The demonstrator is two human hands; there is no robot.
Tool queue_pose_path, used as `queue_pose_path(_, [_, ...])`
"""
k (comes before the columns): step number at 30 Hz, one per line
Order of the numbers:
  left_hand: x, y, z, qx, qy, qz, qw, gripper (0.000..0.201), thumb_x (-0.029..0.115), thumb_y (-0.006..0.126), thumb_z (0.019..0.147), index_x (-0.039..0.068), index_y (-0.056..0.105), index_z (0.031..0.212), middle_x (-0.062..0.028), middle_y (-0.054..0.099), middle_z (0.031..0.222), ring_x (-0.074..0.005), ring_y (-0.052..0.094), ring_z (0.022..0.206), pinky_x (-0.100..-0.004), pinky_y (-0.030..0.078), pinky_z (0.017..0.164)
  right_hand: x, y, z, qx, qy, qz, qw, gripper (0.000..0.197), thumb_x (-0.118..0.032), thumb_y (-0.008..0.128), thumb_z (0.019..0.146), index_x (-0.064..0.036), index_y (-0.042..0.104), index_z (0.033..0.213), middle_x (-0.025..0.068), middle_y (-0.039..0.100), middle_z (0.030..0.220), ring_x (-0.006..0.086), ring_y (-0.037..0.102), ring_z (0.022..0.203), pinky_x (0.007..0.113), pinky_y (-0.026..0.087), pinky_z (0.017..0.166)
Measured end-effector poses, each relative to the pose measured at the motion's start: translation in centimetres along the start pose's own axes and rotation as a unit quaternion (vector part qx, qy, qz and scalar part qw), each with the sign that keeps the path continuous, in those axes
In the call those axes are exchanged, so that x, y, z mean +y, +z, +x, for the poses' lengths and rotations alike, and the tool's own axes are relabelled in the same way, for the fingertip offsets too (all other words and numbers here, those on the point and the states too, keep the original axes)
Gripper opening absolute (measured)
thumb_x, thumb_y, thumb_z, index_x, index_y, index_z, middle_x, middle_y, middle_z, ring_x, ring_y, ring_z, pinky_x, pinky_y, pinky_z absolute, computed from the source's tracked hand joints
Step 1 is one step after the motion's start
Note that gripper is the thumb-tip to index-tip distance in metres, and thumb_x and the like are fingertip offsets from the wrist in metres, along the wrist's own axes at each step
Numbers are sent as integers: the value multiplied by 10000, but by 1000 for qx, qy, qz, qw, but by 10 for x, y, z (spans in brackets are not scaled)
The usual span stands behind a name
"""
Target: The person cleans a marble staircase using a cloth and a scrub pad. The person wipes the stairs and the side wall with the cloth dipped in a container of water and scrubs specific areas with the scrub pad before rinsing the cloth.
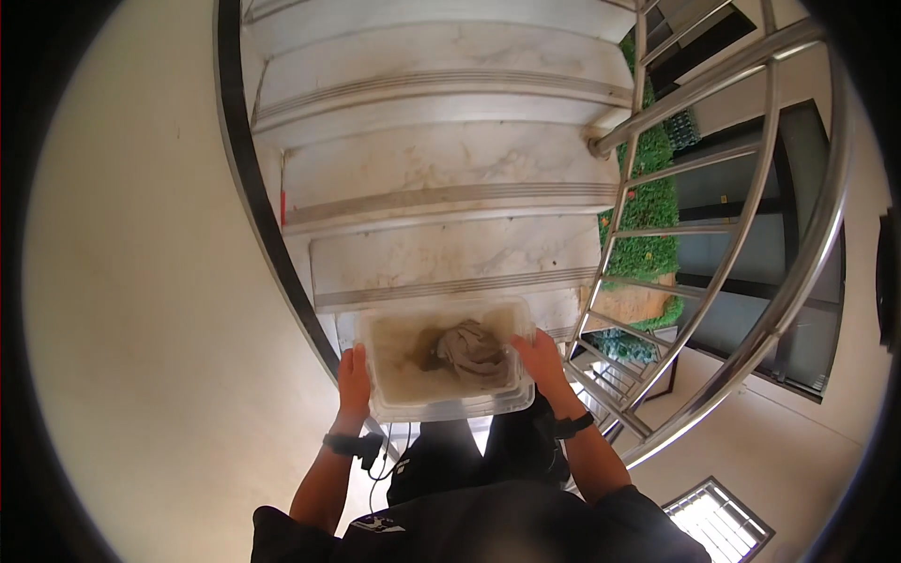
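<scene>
Between both hands, in front of my body, I hold a see-through plastic tub (450,411). Murky brownish water (398,361) fills part of it. A crumpled grey-beige cloth (474,353) lies in the water toward the right side. My left hand (354,380) is closed on the tub's left side, thumb up by the rim. Gripping the right side, my right hand (542,362) has its thumb over the rim. The fingers under the tub are hidden. A dark band is on each wrist, and a cable hangs near the left one.
Stained white stairs (450,155) with grooved edges rise ahead of me. A metal railing (751,225) curves along the right, with green turf-like covering (650,216) beyond it. At the left runs a plain wall (160,281) with a dark skirting strip (258,192).
</scene>
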State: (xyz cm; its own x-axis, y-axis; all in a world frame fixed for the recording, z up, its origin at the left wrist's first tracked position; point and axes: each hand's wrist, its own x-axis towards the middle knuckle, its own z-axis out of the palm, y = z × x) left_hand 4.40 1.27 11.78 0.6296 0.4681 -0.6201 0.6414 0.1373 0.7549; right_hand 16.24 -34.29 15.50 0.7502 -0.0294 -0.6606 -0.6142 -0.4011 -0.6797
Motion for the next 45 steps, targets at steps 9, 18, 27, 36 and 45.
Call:
queue_pose_path(9, [222,-11,-32,32,-33,-95,994,387,420,543,1078,55,666,1043,10,596,872,-90,552,777,-277,475,686,-186,-39,-3,-7,-119,-45,992,377,-326,707,951,35,673,1055,101,689,832,175,608,774,370,509,722])
queue_pose_path(18, [364,-13,4,41,-61,-126,989,355,406,630,1039,57,683,1073,61,549,733,-45,466,605,-240,351,498,-312,-56,24,-26,-31,45,998,395,-349,735,947,23,694,1071,85,708,850,149,588,738,352,500,680])
queue_pose_path(27, [483,2,30,-29,12,-117,993,319,276,654,1036,8,696,1205,22,675,851,-42,552,729,-234,443,644,-439,-101,12,21,15,127,992,330,-273,733,969,19,695,1117,9,696,917,84,580,781,283,479,681])
queue_pose_path(36, [649,19,43,-78,27,-110,991,361,290,612,1065,0,666,1273,12,696,965,-41,566,838,-224,460,729,-574,-154,27,20,-11,173,985,304,-229,679,1006,15,667,1186,42,718,1020,110,632,849,291,512,742])
queue_pose_path(45, [757,31,64,-15,10,-117,993,309,266,603,1064,-9,710,1155,21,693,933,-41,565,822,-230,468,726,-711,-184,52,-1,-35,91,995,315,-304,711,985,1,670,1051,22,660,876,78,546,783,286,466,686])
